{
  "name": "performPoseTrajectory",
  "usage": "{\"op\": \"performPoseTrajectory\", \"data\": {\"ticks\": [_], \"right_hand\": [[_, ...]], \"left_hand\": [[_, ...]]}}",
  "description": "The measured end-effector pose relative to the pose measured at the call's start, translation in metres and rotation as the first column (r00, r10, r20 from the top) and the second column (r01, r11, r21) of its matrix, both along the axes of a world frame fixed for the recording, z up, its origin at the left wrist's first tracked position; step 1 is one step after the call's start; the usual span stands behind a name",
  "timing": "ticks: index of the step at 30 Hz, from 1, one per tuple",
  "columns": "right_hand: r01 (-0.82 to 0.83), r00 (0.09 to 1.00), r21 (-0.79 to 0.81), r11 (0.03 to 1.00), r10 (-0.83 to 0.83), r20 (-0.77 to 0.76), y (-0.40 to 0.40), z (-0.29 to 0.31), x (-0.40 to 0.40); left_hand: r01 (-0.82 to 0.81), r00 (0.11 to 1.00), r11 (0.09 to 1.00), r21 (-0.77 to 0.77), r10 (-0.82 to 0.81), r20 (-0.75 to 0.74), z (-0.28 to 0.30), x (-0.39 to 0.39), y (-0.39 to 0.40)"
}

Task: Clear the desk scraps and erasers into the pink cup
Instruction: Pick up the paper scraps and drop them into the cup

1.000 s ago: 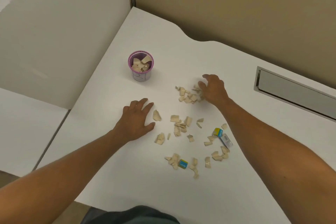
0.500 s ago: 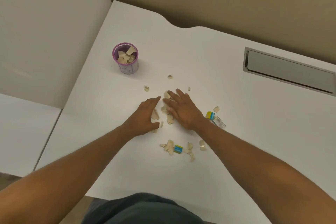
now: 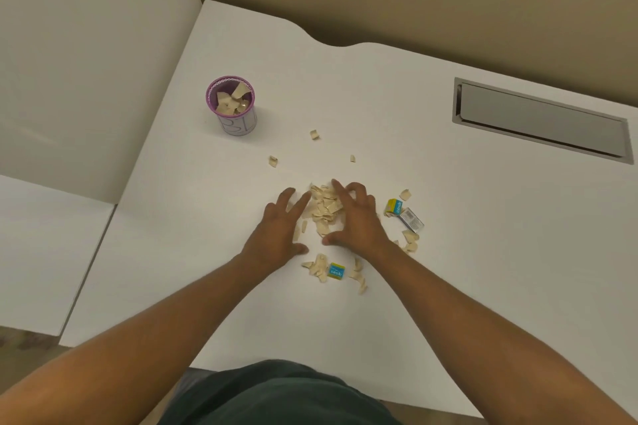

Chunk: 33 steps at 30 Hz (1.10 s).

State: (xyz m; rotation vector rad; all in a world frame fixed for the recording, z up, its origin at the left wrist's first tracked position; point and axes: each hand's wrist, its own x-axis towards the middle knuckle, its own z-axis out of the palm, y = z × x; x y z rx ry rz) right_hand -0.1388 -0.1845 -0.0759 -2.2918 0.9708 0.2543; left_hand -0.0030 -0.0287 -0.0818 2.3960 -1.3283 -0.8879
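Note:
The pink cup (image 3: pixel 232 107) stands upright at the back left of the white desk (image 3: pixel 448 252), partly filled with beige scraps. A heap of beige paper scraps (image 3: pixel 324 209) lies mid-desk between my hands. My left hand (image 3: pixel 281 228) rests flat on its left side, fingers spread. On the heap's right side, my right hand (image 3: pixel 355 217) has curled fingers touching the scraps. A blue-and-yellow eraser (image 3: pixel 336 271) lies just below the hands among loose scraps. Another eraser (image 3: pixel 394 207) and a grey one (image 3: pixel 411 219) lie to the right.
Three stray scraps (image 3: pixel 314 134) lie between the heap and the cup. A grey cable hatch (image 3: pixel 542 121) is set into the desk at the back right. Partition walls close off the back and left. The desk's front edge runs just above my dark shirt.
My right hand swept the far scraps inward while my left hand pushed from the other side, gathering them into one heap. Both hands have now spread slightly around it.

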Motion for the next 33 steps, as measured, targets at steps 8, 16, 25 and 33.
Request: {"op": "performPoseTrajectory", "data": {"ticks": [8, 16, 25, 33], "right_hand": [[-0.015, 0.996, -0.024, 1.000, 0.018, 0.088, 0.016, 0.009, 0.027], [0.060, 0.990, -0.009, 0.998, -0.059, 0.128, 0.016, 0.002, 0.021], [0.195, 0.960, 0.040, 0.980, -0.199, 0.199, 0.015, -0.005, 0.005], [0.153, 0.970, 0.011, 0.988, -0.152, 0.189, 0.015, -0.011, 0.001]], "left_hand": [[0.003, 0.999, 1.000, -0.030, -0.005, -0.035, 0.005, 0.005, -0.046], [-0.091, 0.996, 0.995, -0.034, 0.091, -0.015, -0.001, 0.011, -0.043], [-0.228, 0.973, 0.953, -0.198, 0.231, -0.011, 0.045, 0.055, -0.027], [-0.325, 0.894, 0.908, -0.264, 0.386, 0.227, 0.110, 0.190, -0.074]]}}
